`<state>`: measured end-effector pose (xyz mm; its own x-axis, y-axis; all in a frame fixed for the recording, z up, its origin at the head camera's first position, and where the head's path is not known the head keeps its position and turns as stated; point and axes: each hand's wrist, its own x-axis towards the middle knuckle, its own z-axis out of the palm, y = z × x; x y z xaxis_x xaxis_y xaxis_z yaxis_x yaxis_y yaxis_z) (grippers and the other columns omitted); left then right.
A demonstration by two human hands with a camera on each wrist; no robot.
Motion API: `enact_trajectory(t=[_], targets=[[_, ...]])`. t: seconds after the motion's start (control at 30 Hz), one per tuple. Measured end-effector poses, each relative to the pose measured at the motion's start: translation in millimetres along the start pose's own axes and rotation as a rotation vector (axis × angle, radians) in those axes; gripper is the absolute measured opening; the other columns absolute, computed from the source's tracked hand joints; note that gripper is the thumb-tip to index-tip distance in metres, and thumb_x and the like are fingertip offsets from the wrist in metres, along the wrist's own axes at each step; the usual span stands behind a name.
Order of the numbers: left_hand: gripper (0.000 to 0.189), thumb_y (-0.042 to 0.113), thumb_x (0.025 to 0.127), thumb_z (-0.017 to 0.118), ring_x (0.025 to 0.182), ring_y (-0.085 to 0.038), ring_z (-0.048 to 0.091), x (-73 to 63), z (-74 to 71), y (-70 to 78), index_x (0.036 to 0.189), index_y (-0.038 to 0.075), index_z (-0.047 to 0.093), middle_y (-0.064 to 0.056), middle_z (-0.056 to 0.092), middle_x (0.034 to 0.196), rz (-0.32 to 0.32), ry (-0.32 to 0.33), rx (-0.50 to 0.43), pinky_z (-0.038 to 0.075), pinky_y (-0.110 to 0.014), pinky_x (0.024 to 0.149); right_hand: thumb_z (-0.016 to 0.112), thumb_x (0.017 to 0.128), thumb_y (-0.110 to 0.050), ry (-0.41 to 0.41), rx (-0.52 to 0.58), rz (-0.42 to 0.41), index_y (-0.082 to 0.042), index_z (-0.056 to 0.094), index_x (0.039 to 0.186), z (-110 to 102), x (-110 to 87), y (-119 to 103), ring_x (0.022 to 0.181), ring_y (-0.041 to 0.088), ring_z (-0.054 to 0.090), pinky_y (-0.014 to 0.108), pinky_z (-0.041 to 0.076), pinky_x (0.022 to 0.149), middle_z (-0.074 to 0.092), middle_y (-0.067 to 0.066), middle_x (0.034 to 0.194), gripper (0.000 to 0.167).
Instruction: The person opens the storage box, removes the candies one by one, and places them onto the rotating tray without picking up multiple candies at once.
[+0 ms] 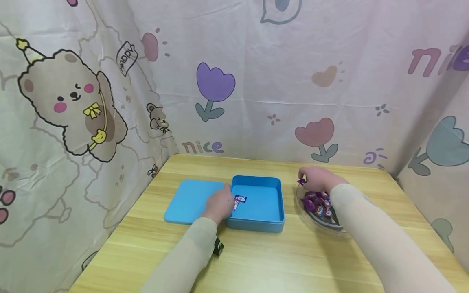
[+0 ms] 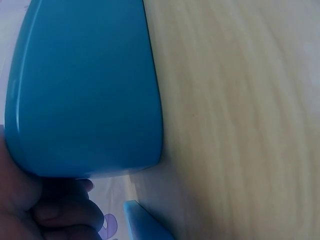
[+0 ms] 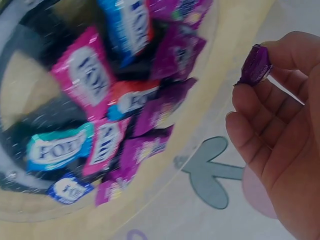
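Observation:
In the head view my left hand (image 1: pixel 220 202) grips the left wall of an open blue plastic box (image 1: pixel 256 226). The left wrist view has its thumb and curled fingers at the box's corner. Inside the box, by the left wall, lie a dark-wrapped candy (image 1: pixel 240 199) and a pink-and-white one (image 1: pixel 235 204). Over at the right, my right hand (image 1: pixel 319 179) pinches a purple-wrapped candy (image 3: pixel 255 65) between thumb and fingertips. It hovers above the back edge of a clear round dish (image 1: pixel 302 213), which holds several purple, pink, blue and red wrapped candies (image 3: pixel 85 75).
A flat blue lid (image 1: pixel 188 199) lies left of the box, partly behind the left hand. All stand on a light wooden table (image 1: pixel 256 260). A printed curtain (image 1: pixel 264 81) hangs behind the table and along its sides.

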<state>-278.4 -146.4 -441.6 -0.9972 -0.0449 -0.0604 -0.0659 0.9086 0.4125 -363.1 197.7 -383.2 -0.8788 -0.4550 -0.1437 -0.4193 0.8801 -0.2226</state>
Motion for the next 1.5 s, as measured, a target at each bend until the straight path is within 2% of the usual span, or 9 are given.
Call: enact_trajectory(t=[0.17, 0.33, 0.57, 0.8, 0.97, 1.1, 1.27, 1.33, 1.5], targets=[[0.055, 0.026, 0.108, 0.041, 0.121, -0.036, 0.058, -2.7, -0.3, 0.8, 0.157, 0.003, 0.031, -0.019, 0.054, 0.144, 0.000, 0.006, -0.010, 0.049, -0.057, 0.096, 0.070, 0.091, -0.017, -0.008, 0.010, 0.040, -0.006, 0.060, 0.123, 6, -9.2, 12, 0.099, 0.029, 0.061, 0.054, 0.049, 0.091, 0.066, 0.015, 0.118, 0.035], [0.054, 0.027, 0.108, 0.041, 0.122, -0.036, 0.058, -4.8, -1.1, 1.9, 0.156, 0.003, 0.033, -0.018, 0.054, 0.144, -0.004, 0.005, -0.027, 0.048, -0.057, 0.097, 0.070, 0.088, -0.015, -0.008, 0.018, 0.056, -0.003, 0.059, 0.124, 13, -16.3, 21, 0.106, 0.034, 0.062, 0.059, 0.046, 0.096, 0.065, 0.020, 0.121, 0.040], [0.053, 0.026, 0.108, 0.042, 0.113, -0.034, 0.061, -4.7, 0.6, 1.8, 0.155, 0.003, 0.034, -0.018, 0.056, 0.141, 0.003, 0.004, -0.015, 0.051, -0.056, 0.094, 0.070, 0.086, -0.013, -0.034, 0.040, 0.070, -0.005, 0.059, 0.123, 21, -20.3, 26, 0.100, 0.030, 0.063, 0.058, 0.048, 0.093, 0.066, 0.019, 0.118, 0.040], [0.053, 0.026, 0.108, 0.041, 0.120, -0.037, 0.058, -4.5, 1.1, 1.7, 0.156, 0.004, 0.033, -0.018, 0.056, 0.142, -0.004, 0.003, -0.043, 0.048, -0.058, 0.096, 0.068, 0.092, -0.016, -0.021, 0.039, 0.066, -0.007, 0.061, 0.122, 18, -19.2, 21, 0.093, 0.026, 0.061, 0.057, 0.048, 0.092, 0.067, 0.014, 0.112, 0.033], [0.054, 0.027, 0.108, 0.041, 0.123, -0.036, 0.057, -2.5, 2.9, 0.0, 0.156, 0.005, 0.033, -0.018, 0.054, 0.144, -0.012, 0.006, -0.052, 0.047, -0.058, 0.098, 0.067, 0.093, -0.016, 0.005, 0.040, 0.050, -0.008, 0.064, 0.121, 14, -15.2, 12, 0.092, 0.024, 0.060, 0.056, 0.048, 0.093, 0.067, 0.012, 0.115, 0.029], [0.054, 0.027, 0.108, 0.041, 0.120, -0.035, 0.058, -2.3, 2.2, 0.1, 0.156, 0.004, 0.033, -0.018, 0.055, 0.143, -0.010, 0.010, -0.044, 0.048, -0.058, 0.097, 0.064, 0.092, -0.013, 0.021, 0.031, 0.017, -0.009, 0.065, 0.120, 8, -7.8, 1, 0.087, 0.022, 0.059, 0.051, 0.050, 0.088, 0.067, 0.006, 0.104, 0.029], [0.050, 0.025, 0.107, 0.041, 0.090, -0.027, 0.061, -2.6, 0.9, 0.9, 0.152, 0.003, 0.037, -0.017, 0.064, 0.124, 0.014, 0.016, -0.007, 0.055, -0.050, 0.079, 0.063, 0.091, -0.010, 0.009, 0.018, -0.019, -0.010, 0.065, 0.118, -3, -0.2, -21, 0.086, 0.022, 0.059, 0.046, 0.051, 0.083, 0.064, 0.003, 0.097, 0.027], [0.049, 0.025, 0.107, 0.041, 0.086, -0.026, 0.060, -2.5, 0.7, 0.8, 0.151, 0.002, 0.038, -0.016, 0.065, 0.121, 0.019, 0.016, 0.000, 0.055, -0.049, 0.077, 0.063, 0.093, -0.011, 0.001, 0.010, -0.026, -0.011, 0.065, 0.119, -6, 3.3, -31, 0.087, 0.021, 0.059, 0.046, 0.051, 0.082, 0.065, 0.003, 0.099, 0.026], [0.050, 0.024, 0.107, 0.043, 0.093, -0.028, 0.061, -2.0, 0.5, 0.6, 0.152, 0.003, 0.037, -0.018, 0.063, 0.128, 0.009, 0.012, -0.003, 0.054, -0.054, 0.085, 0.063, 0.094, -0.013, -0.002, 0.000, -0.044, -0.012, 0.066, 0.122, -10, 13.6, -53, 0.093, 0.023, 0.060, 0.044, 0.052, 0.081, 0.065, 0.004, 0.104, 0.028]])
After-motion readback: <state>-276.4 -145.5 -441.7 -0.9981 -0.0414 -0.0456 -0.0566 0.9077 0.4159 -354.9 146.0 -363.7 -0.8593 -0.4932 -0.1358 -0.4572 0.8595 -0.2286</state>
